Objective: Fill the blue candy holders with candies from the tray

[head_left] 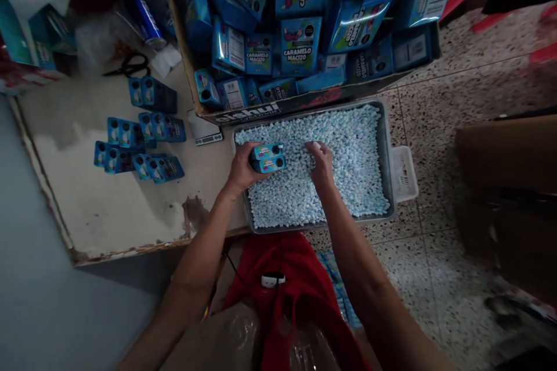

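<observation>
My left hand (pixel 244 169) is closed around two small blue candy boxes (pixel 268 157), held side by side over the left part of a grey tray (pixel 387 151). A layer of small pale blue and white candies (pixel 287 203) fills the tray. My right hand (pixel 321 163) is at the middle of the tray, its fingers curled together with a few pale candies at the fingertips. How many it holds is hidden. Behind the tray stands a cardboard carton (pixel 313 98) full of larger blue boxes marked Caramelo Macizo (pixel 300 46).
Several small blue boxes (pixel 152 93) stand in groups on the worn table (pixel 108 214) to the left. Beside the tray lies a small scale (pixel 208 138). Black scissors (pixel 133 64) and a blue can (pixel 148 23) are farther back. A white plastic container (pixel 404 174) sticks out at the tray's right.
</observation>
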Tool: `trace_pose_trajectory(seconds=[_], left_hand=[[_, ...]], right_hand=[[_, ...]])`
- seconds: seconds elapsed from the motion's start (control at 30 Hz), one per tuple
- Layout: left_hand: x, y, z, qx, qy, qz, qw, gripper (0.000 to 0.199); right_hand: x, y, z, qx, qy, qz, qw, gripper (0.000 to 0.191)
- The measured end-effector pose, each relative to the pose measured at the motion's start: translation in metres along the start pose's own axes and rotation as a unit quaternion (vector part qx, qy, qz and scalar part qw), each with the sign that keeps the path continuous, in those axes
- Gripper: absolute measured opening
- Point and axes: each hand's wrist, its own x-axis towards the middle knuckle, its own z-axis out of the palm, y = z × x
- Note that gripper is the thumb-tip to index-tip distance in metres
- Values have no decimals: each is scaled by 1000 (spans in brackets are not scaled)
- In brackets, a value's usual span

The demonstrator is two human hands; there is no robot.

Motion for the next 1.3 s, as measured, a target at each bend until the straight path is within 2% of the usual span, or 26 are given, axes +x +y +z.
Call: trace_pose_trajectory(seconds=[0.07, 0.17, 0.27, 0.37, 0.47, 0.57, 0.63, 0.73, 0.77, 0.87, 0.97, 1.07, 1.17, 1.23, 1.3], left_hand=[[3, 6, -6, 69, -10, 21, 997, 73], [6, 19, -7, 111, -44, 27, 993, 75], [8, 36, -1, 142, -55, 11, 988, 75], [9, 55, 5, 168, -67, -3, 984, 73], [11, 63, 1, 138, -73, -6, 988, 71], [13, 54, -7, 18, -58, -5, 998, 69], [16, 43, -7, -102, -103, -1, 989, 75], [17, 31, 7, -235, -180, -6, 955, 85], [17, 30, 14, -264, -186, -16, 946, 87], [12, 31, 34, -362, -157, -68, 916, 88], [7, 35, 39, -394, -141, -87, 904, 90], [7, 39, 25, -369, -155, -68, 914, 88], [8, 39, 2, -359, -135, -66, 921, 84], [4, 35, -16, -359, -128, -81, 921, 87], [-9, 28, -34, -362, -108, -122, 918, 89]], right_hand=[[-12, -13, 7, 127, -58, 36, 990, 28], [-37, -36, 24, 215, -106, 2, 971, 25], [-63, -54, 44, 212, -94, -96, 968, 19], [-73, -61, 52, 155, -35, -170, 973, 27], [-68, -60, 36, 79, 55, -174, 980, 36], [-58, -52, 2, -22, 63, -96, 993, 42], [-55, -42, -22, -77, 58, -47, 994, 40], [-56, -23, -49, -97, 101, -26, 990, 36], [-57, -17, -55, -93, 123, -30, 987, 37], [-60, -5, -61, -102, 166, -54, 979, 39], [-59, -2, -60, -144, 138, -62, 978, 39], [-54, -5, -58, -145, 137, -70, 977, 38], [-50, -10, -56, -123, 154, -88, 976, 36], [-51, -14, -53, -121, 145, -102, 977, 37], [-55, -20, -48, -126, 137, -122, 975, 43]])
